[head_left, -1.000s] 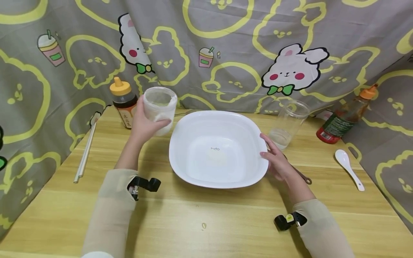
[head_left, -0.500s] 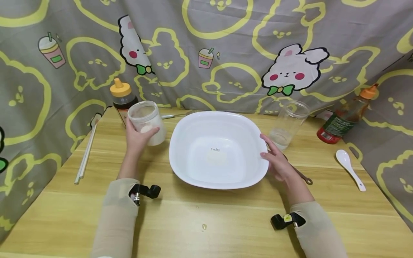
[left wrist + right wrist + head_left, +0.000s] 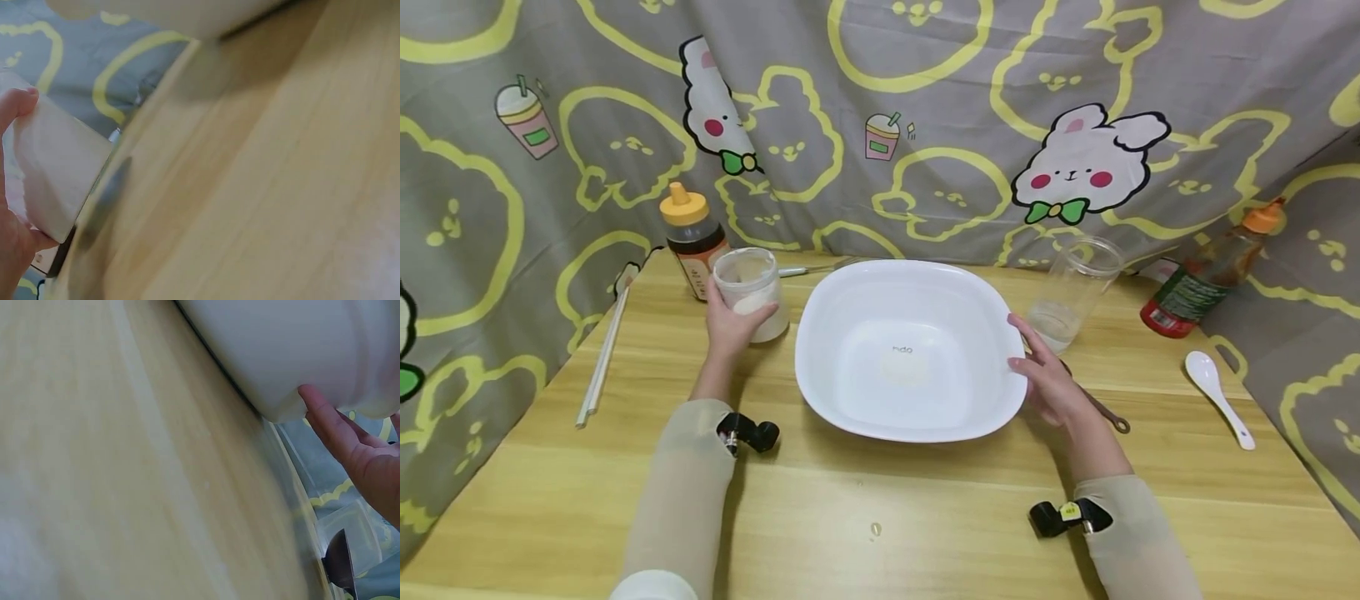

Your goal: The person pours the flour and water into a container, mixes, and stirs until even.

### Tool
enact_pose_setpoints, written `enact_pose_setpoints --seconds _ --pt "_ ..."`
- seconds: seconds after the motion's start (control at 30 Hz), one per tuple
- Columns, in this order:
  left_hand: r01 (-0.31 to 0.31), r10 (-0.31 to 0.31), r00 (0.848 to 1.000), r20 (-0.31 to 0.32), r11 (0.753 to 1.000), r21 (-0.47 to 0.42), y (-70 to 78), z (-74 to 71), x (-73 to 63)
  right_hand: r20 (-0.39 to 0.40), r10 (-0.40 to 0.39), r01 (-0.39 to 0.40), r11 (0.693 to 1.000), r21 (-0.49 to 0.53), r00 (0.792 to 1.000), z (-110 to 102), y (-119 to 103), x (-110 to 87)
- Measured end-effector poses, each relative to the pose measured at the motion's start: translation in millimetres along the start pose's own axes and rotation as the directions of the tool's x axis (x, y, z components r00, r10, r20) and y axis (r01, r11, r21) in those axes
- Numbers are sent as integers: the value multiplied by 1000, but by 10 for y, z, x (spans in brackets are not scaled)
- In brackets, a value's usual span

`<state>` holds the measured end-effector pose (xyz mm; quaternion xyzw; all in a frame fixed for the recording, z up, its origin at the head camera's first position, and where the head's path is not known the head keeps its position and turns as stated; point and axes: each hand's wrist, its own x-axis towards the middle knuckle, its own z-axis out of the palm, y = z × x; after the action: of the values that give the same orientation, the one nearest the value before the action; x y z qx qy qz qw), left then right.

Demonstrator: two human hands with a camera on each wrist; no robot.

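Observation:
My left hand [image 3: 730, 327] grips a clear jar [image 3: 766, 283] clouded with white powder, upright at or just above the tabletop on the left. In the left wrist view the jar [image 3: 59, 165] sits between thumb and fingers, its base close to the wood. At the centre of the table stands a white basin [image 3: 910, 417], with nothing but a small printed mark seen inside. My right hand [image 3: 1051, 379] holds its right rim. The right wrist view has those fingers against the basin's outer wall [image 3: 294, 356].
Behind the jar is a yellow-capped bottle [image 3: 697, 250], with white chopsticks [image 3: 602, 358] to its left. Right of the basin stand a clear container [image 3: 1075, 292] with a little liquid, a dark-handled ladle [image 3: 1105, 410], an orange-capped sauce bottle [image 3: 1198, 287] and a white spoon [image 3: 1217, 398].
The left hand has brought the jar down and a little left, away from the basin's rim, then slightly right again. The right hand and basin have stayed put.

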<state>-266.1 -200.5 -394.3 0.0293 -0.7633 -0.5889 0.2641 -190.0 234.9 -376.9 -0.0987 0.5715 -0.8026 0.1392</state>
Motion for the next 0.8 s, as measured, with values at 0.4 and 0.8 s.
enact_pose_setpoints --seconds 0.4,0.8 --pt "80 -79 997 -25 996 39 -78 29 -27 -6 17 -17 1000 15 1000 6 14 -7" --pt "63 -63 998 3 998 -8 -129 36 0 -13 1 0 1000 25 1000 4 -10 -15"
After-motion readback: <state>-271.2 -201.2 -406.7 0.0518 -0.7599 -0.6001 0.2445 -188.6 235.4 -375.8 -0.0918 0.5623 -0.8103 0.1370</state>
